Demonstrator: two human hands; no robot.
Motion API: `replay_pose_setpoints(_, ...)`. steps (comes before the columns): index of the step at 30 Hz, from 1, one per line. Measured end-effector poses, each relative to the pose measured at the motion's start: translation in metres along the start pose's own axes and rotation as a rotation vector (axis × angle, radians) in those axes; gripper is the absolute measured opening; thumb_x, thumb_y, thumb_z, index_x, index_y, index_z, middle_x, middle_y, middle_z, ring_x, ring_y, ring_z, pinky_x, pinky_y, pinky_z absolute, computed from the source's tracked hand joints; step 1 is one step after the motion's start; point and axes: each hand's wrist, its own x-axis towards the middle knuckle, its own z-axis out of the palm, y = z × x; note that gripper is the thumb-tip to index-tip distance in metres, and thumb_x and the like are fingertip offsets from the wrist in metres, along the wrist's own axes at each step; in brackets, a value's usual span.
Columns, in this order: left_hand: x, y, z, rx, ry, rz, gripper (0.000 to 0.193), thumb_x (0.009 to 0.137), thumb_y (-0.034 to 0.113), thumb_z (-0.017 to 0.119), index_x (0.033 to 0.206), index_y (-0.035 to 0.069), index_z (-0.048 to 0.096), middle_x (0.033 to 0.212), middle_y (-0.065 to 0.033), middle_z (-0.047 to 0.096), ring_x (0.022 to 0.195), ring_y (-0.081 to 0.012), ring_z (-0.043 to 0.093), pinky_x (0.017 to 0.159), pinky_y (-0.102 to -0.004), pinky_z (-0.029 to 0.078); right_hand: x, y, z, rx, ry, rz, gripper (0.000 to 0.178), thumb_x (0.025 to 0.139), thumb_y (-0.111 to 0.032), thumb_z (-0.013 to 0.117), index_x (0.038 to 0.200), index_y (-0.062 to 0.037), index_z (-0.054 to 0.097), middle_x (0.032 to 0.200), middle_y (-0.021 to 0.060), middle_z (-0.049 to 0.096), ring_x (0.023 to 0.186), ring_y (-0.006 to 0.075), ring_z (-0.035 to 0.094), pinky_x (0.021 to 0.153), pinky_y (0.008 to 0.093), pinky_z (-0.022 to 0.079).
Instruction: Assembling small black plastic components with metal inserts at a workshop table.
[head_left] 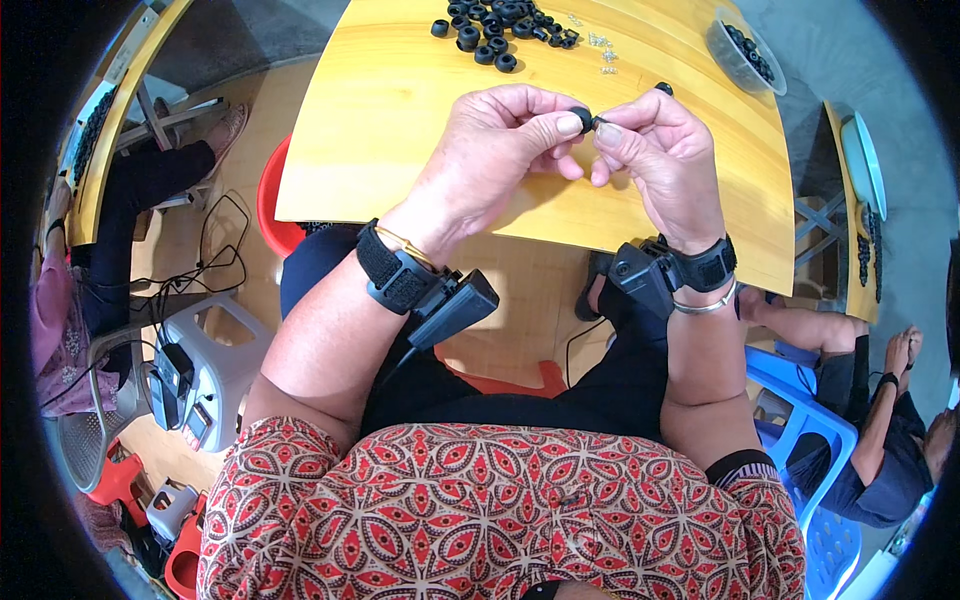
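Above the near part of the wooden table (400, 150), both my hands meet at a small black part. My left hand (490, 150) pinches a round, black, knob-like piece (579, 118) between thumb and forefinger. Against its right side, the thumb and forefinger of my right hand (662, 160) are closed on a tiny dark piece (597, 123), mostly hidden by the fingertips. Whether the two pieces are joined I cannot tell. One more black part (663, 89) shows just beyond my right hand.
A pile of black round parts (490, 28) lies at the far edge, with small shiny clear bits (606, 52) to its right. A clear plastic tub (728, 55) holds more black parts. Red basin (272, 200) by the left edge; people sit at both sides.
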Motion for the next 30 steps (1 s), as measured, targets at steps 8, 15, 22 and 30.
replay_pose_setpoints(8,0.000,0.000,0.001,0.161,-0.011,0.055,0.014,0.081,0.004,0.051,0.092,-0.001,0.057,0.072,-0.0067,0.058,0.061,-0.0124,0.056,0.058,-0.0224,0.048,-0.004,-0.005,0.002,-0.070,-0.032,-0.033,0.006,0.074,0.003,0.058,0.076,0.0019,0.053,0.069,0.0083,0.057,0.055,0.0116,0.056,0.050,0.0204,0.046)
replay_pose_setpoints(15,-0.001,0.001,0.002,0.170,-0.042,0.082,0.013,0.079,0.002,0.052,0.089,-0.004,0.058,0.075,-0.0102,0.060,0.059,-0.0110,0.057,0.055,-0.0204,0.048,-0.004,0.002,-0.001,-0.004,-0.067,-0.022,0.008,0.071,0.003,0.060,0.071,-0.0009,0.053,0.064,0.0059,0.056,0.054,0.0106,0.055,0.048,0.0195,0.043)
replay_pose_setpoints(22,-0.001,0.001,0.006,0.145,-0.048,0.053,0.012,0.079,0.000,0.052,0.088,-0.005,0.058,0.074,-0.0107,0.060,0.058,-0.0117,0.056,0.054,-0.0204,0.047,-0.004,0.010,-0.002,0.062,-0.063,-0.015,0.012,0.071,0.000,0.062,0.068,-0.0033,0.051,0.063,0.0036,0.054,0.052,0.0088,0.053,0.047,0.0185,0.042)
replay_pose_setpoints(30,-0.001,0.004,0.000,-0.071,-0.158,-0.122,0.016,0.080,0.008,0.054,0.092,-0.001,0.057,0.078,-0.0080,0.059,0.060,-0.0105,0.053,0.054,-0.0196,0.045,-0.007,0.003,0.000,-0.021,-0.071,0.041,0.014,0.072,0.000,0.061,0.070,-0.0044,0.048,0.062,0.0003,0.051,0.053,0.0061,0.050,0.048,0.0179,0.042)
